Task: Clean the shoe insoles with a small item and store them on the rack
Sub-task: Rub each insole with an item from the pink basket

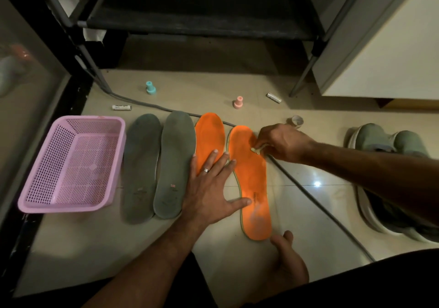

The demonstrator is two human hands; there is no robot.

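Observation:
Several insoles lie side by side on the tiled floor: two grey insoles (142, 165) (175, 162) on the left and two orange insoles (210, 134) (254, 188) on the right. My left hand (211, 188) lies flat with spread fingers across the left orange insole, its thumb touching the right orange one. My right hand (282, 143) pinches a small pale item (257, 150) against the upper edge of the right orange insole. The dark shoe rack (197, 20) stands behind them.
A pink perforated basket (71, 165) sits at the left. A teal stopper (150, 87), a pink stopper (238, 102), two batteries (121, 107) (273, 97) and a tape roll (296, 121) lie on the floor. A grey cable (320, 203) runs diagonally. Grey shoes (389, 146) stand at the right; my foot (289, 260) rests in front.

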